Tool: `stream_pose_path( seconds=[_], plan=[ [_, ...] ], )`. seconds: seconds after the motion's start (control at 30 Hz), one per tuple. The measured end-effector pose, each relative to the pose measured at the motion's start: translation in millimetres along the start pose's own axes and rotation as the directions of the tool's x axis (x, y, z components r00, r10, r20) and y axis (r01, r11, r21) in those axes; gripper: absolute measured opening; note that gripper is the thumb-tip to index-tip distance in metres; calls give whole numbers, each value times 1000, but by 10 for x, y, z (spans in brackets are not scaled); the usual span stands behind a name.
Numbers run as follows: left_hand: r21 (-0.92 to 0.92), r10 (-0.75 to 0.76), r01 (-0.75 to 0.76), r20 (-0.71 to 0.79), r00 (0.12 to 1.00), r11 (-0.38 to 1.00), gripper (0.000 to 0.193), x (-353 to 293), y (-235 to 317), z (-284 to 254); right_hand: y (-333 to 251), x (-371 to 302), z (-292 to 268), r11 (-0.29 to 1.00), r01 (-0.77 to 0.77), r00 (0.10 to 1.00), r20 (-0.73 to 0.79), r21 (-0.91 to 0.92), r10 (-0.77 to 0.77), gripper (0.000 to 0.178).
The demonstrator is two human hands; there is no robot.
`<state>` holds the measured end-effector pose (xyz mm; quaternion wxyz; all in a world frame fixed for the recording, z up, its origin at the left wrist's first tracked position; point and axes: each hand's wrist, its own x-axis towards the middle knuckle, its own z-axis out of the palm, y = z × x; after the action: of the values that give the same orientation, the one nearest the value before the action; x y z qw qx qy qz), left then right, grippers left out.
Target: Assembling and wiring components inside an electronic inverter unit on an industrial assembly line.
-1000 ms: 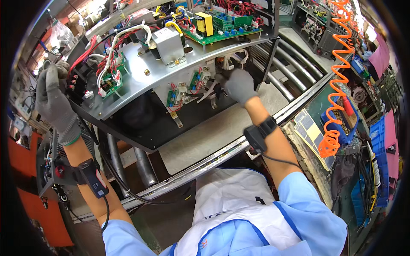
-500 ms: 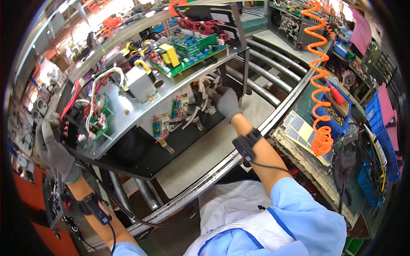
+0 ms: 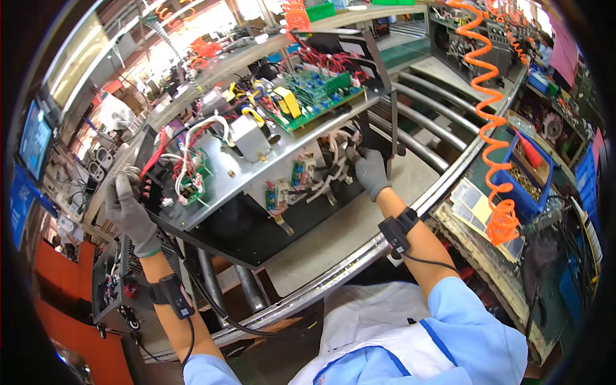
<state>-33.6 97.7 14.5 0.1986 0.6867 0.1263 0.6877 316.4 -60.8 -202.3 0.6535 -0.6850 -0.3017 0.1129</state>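
Note:
A metal machine chassis lies across the rollers before me, its inside open to view. On its upper shelf are a green circuit board, a grey metal box and red and white wires. My left hand, in a grey glove, has its fingers curled over the chassis's left end. In the lower bay, my gloved right hand reaches in at the right beside a bundle of white cables. Its fingers are bent, and their tips are partly hidden among the cables and dark parts. Small green boards sit left of that bundle.
Metal rollers run off to the far right. Right of them, a worn bench holds printed sheets and a blue bin of small parts. A coiled orange air hose hangs above. Another metal unit stands low at the left.
The whole view has swung left, so the chassis and both hands appear farther right. Both hands stay at the same places on the chassis, with little change in their grip.

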Motion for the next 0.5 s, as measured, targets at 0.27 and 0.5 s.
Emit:
stream_pose_path(
  seconds=[0.27, 0.5],
  plan=[
    [-32, 9, -10, -12, 1000, 999, 22, 2, 54, 73, 164, 192, 187, 997, -45, 998, -47, 64, 48, 34],
    [206, 47, -43, -17, 999, 978, 14, -58, 98, 15, 38, -432, 188, 995, -39, 977, 211, 88, 19, 31]
  ],
)
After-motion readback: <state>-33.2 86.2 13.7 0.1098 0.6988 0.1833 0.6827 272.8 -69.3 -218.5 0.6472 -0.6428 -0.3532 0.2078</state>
